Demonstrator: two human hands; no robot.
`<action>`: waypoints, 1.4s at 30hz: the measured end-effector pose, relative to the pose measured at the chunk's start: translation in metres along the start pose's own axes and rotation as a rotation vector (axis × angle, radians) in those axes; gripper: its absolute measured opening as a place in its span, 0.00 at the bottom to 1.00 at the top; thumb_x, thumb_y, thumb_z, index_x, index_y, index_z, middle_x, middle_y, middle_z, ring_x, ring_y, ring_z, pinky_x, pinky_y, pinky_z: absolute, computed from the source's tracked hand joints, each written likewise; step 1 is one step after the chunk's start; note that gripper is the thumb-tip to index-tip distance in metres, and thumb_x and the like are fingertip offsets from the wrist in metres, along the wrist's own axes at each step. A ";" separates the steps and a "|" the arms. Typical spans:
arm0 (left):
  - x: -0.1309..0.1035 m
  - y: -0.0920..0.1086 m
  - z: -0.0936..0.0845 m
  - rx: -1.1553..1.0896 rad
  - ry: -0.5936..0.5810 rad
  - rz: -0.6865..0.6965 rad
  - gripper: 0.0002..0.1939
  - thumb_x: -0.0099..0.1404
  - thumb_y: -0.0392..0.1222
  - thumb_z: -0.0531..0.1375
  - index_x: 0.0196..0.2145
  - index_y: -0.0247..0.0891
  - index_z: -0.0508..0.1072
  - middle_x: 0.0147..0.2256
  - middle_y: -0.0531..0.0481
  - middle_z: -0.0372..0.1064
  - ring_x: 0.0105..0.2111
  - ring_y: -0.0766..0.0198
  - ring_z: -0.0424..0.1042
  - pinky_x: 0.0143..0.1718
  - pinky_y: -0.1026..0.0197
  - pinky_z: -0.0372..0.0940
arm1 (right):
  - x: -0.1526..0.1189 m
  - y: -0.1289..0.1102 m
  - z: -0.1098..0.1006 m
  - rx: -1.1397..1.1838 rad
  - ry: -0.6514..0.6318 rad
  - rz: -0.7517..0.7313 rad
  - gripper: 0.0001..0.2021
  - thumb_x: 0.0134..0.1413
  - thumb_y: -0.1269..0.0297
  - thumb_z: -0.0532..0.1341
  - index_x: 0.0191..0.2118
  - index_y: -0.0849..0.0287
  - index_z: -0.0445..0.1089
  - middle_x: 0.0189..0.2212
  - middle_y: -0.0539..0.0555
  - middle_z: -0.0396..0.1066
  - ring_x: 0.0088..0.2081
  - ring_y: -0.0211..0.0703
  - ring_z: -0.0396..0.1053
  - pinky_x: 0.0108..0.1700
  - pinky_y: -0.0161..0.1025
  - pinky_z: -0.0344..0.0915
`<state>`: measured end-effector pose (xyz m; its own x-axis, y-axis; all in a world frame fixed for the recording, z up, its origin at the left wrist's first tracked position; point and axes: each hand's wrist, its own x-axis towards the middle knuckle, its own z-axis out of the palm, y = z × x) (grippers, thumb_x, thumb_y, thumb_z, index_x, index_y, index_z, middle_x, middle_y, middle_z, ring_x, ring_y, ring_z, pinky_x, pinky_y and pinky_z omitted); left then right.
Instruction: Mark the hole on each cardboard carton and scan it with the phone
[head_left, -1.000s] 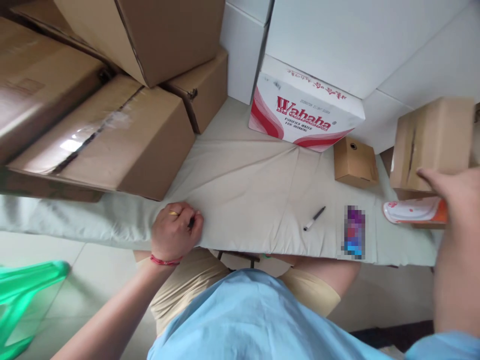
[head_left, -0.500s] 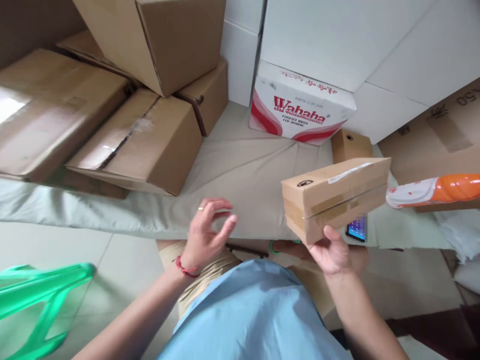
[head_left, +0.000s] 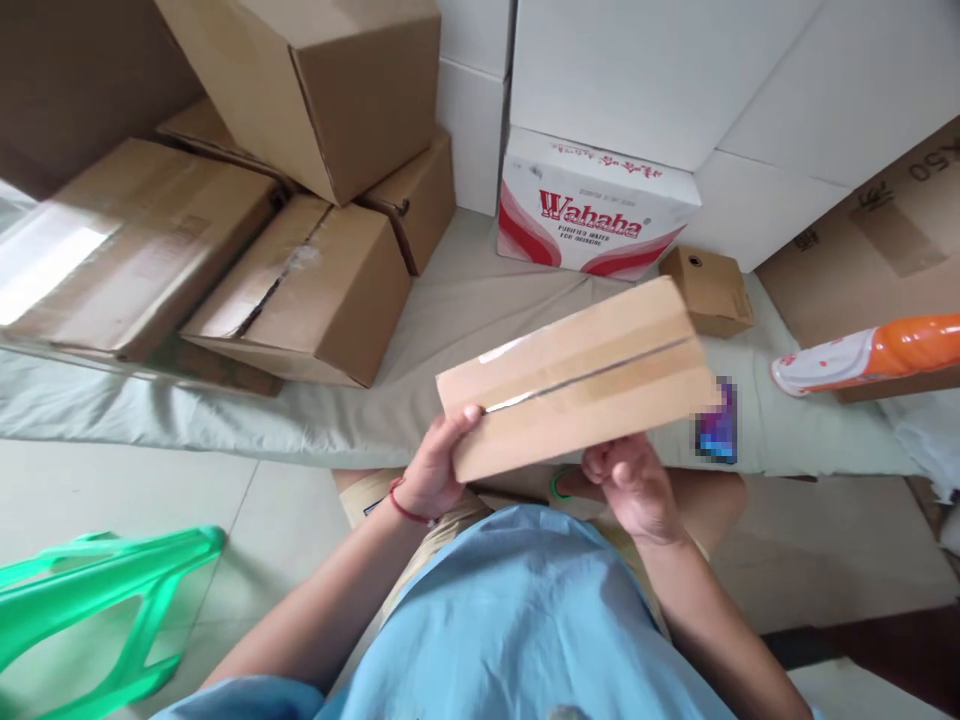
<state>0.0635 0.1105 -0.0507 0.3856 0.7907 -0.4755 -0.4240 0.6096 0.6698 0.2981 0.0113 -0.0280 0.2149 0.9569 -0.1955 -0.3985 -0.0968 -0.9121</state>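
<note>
A long cardboard box (head_left: 577, 385), with a dark taped seam along its face, is held tilted above the front of the cloth-covered surface. My left hand (head_left: 442, 460) grips its left end, the thumb on the face by the seam. Beneath the box's lower right edge is my right hand (head_left: 634, 490), its fingers curled; whether it touches the box is unclear. Behind the box stand a small cardboard box (head_left: 705, 290) and a white and red Wahaba carton (head_left: 592, 215).
Cardboard boxes (head_left: 300, 290) are stacked at the left of the cloth surface (head_left: 360, 415). A phone (head_left: 718, 425) lies near the front edge, right of my hands. An orange and white wrapped item (head_left: 862, 355) is at the right. A green stool (head_left: 135, 590) stands at lower left.
The long box has moved left and turned, showing its seam face more fully. My left hand has closed on its left end. My right hand has shifted slightly left and no longer grips its left corner.
</note>
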 end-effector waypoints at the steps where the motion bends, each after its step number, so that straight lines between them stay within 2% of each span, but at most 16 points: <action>1: 0.003 0.002 -0.009 -0.040 0.042 -0.070 0.31 0.55 0.60 0.77 0.49 0.38 0.79 0.39 0.45 0.84 0.36 0.50 0.84 0.35 0.55 0.80 | -0.001 -0.009 -0.004 0.024 0.019 -0.039 0.30 0.43 0.42 0.82 0.53 0.42 0.79 0.45 0.50 0.79 0.29 0.39 0.66 0.28 0.39 0.68; 3: 0.006 0.006 -0.025 -0.097 0.071 -0.189 0.28 0.58 0.59 0.75 0.49 0.40 0.79 0.35 0.47 0.84 0.31 0.54 0.82 0.29 0.56 0.78 | -0.003 -0.025 -0.012 0.039 0.051 -0.087 0.34 0.47 0.43 0.80 0.60 0.38 0.78 0.55 0.52 0.78 0.29 0.36 0.63 0.27 0.38 0.63; 5: 0.006 0.009 -0.033 -0.140 0.022 -0.310 0.30 0.59 0.63 0.73 0.50 0.40 0.78 0.36 0.46 0.84 0.32 0.53 0.83 0.29 0.56 0.78 | -0.006 -0.036 -0.018 0.018 0.064 -0.091 0.35 0.49 0.44 0.79 0.64 0.36 0.76 0.60 0.53 0.76 0.30 0.35 0.63 0.29 0.38 0.64; 8: 0.002 0.012 -0.031 -0.195 -0.076 -0.440 0.36 0.59 0.69 0.72 0.52 0.37 0.78 0.41 0.39 0.84 0.36 0.50 0.85 0.32 0.55 0.79 | -0.008 -0.045 -0.024 -0.016 0.085 -0.110 0.34 0.50 0.46 0.79 0.63 0.36 0.77 0.59 0.53 0.77 0.30 0.35 0.63 0.29 0.37 0.64; 11: 0.000 0.011 -0.024 -0.220 -0.098 -0.446 0.34 0.63 0.70 0.69 0.52 0.38 0.79 0.44 0.38 0.84 0.37 0.49 0.85 0.34 0.53 0.80 | -0.006 -0.050 -0.028 -0.036 0.123 -0.129 0.30 0.53 0.46 0.77 0.62 0.39 0.78 0.56 0.54 0.79 0.33 0.38 0.65 0.31 0.37 0.66; 15: -0.001 0.006 -0.021 -0.112 -0.087 -0.353 0.30 0.64 0.65 0.72 0.51 0.38 0.80 0.39 0.40 0.84 0.36 0.48 0.84 0.33 0.52 0.80 | 0.001 -0.054 -0.039 -0.056 0.183 -0.156 0.25 0.59 0.42 0.72 0.59 0.41 0.80 0.51 0.54 0.81 0.43 0.45 0.72 0.41 0.40 0.74; 19: -0.010 0.004 -0.012 0.028 -0.025 -0.170 0.31 0.57 0.59 0.79 0.50 0.37 0.81 0.43 0.40 0.85 0.43 0.45 0.85 0.41 0.53 0.82 | 0.002 -0.050 -0.054 -0.078 0.271 -0.125 0.26 0.61 0.34 0.68 0.58 0.39 0.79 0.55 0.52 0.81 0.55 0.49 0.76 0.51 0.45 0.78; 22: -0.018 0.007 -0.002 0.158 -0.061 -0.057 0.37 0.55 0.62 0.79 0.54 0.36 0.80 0.50 0.37 0.84 0.50 0.40 0.84 0.46 0.51 0.81 | -0.001 -0.043 -0.063 -0.103 0.233 -0.052 0.28 0.60 0.34 0.69 0.60 0.41 0.79 0.60 0.52 0.80 0.62 0.54 0.76 0.56 0.49 0.79; 24: -0.019 0.011 0.000 0.244 -0.073 0.010 0.40 0.55 0.64 0.79 0.56 0.35 0.80 0.53 0.36 0.83 0.52 0.39 0.83 0.47 0.52 0.81 | -0.003 -0.039 -0.068 -0.121 0.176 -0.012 0.29 0.60 0.35 0.70 0.60 0.45 0.79 0.60 0.54 0.80 0.64 0.57 0.75 0.59 0.52 0.78; 29: -0.003 0.013 -0.012 0.278 -0.029 0.037 0.39 0.51 0.64 0.80 0.52 0.35 0.81 0.48 0.38 0.84 0.50 0.42 0.83 0.44 0.54 0.80 | -0.013 -0.034 -0.062 -0.140 0.171 -0.023 0.28 0.57 0.40 0.74 0.58 0.48 0.80 0.57 0.57 0.82 0.65 0.63 0.75 0.65 0.59 0.75; 33: 0.017 0.003 -0.031 0.159 0.095 0.003 0.31 0.51 0.61 0.76 0.45 0.37 0.80 0.34 0.44 0.83 0.39 0.43 0.84 0.36 0.50 0.81 | -0.025 -0.028 -0.032 -0.271 0.222 -0.142 0.29 0.57 0.45 0.76 0.62 0.46 0.77 0.61 0.56 0.79 0.65 0.57 0.73 0.68 0.54 0.72; 35: 0.023 0.000 -0.037 0.128 0.127 0.012 0.29 0.52 0.62 0.74 0.44 0.39 0.79 0.31 0.45 0.82 0.38 0.42 0.84 0.34 0.48 0.82 | -0.028 -0.027 -0.018 -0.319 0.214 -0.191 0.29 0.58 0.47 0.76 0.63 0.45 0.75 0.61 0.55 0.78 0.64 0.54 0.73 0.66 0.50 0.73; 37: 0.023 0.001 -0.039 0.119 0.113 0.030 0.32 0.52 0.62 0.74 0.47 0.39 0.79 0.33 0.45 0.82 0.41 0.39 0.84 0.36 0.45 0.83 | -0.028 -0.026 -0.014 -0.326 0.188 -0.201 0.31 0.57 0.49 0.77 0.64 0.45 0.74 0.62 0.56 0.77 0.63 0.53 0.73 0.62 0.48 0.75; 39: 0.018 0.006 -0.036 0.138 0.059 0.072 0.38 0.49 0.62 0.77 0.53 0.39 0.78 0.39 0.44 0.84 0.47 0.37 0.84 0.41 0.43 0.83 | -0.026 -0.022 -0.022 -0.314 0.151 -0.160 0.33 0.55 0.53 0.78 0.65 0.46 0.73 0.63 0.56 0.76 0.62 0.53 0.74 0.60 0.47 0.76; 40: 0.013 0.009 -0.033 0.165 0.024 0.115 0.42 0.48 0.61 0.79 0.57 0.40 0.77 0.44 0.43 0.84 0.50 0.37 0.83 0.45 0.43 0.83 | -0.024 -0.018 -0.030 -0.286 0.150 -0.128 0.31 0.54 0.56 0.78 0.63 0.48 0.74 0.61 0.56 0.77 0.61 0.52 0.74 0.60 0.47 0.77; 42: 0.005 0.016 -0.024 0.255 -0.057 0.230 0.50 0.48 0.56 0.82 0.65 0.44 0.73 0.55 0.42 0.81 0.60 0.39 0.78 0.57 0.43 0.80 | -0.021 -0.007 -0.050 -0.191 0.194 -0.060 0.22 0.51 0.60 0.79 0.52 0.50 0.78 0.50 0.53 0.82 0.53 0.50 0.78 0.57 0.46 0.78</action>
<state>0.0388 0.1253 -0.0562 0.3521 0.8969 -0.2676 -0.2900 0.3763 0.8799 0.3413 -0.0221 -0.0352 0.4069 0.8941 -0.1872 -0.2080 -0.1088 -0.9721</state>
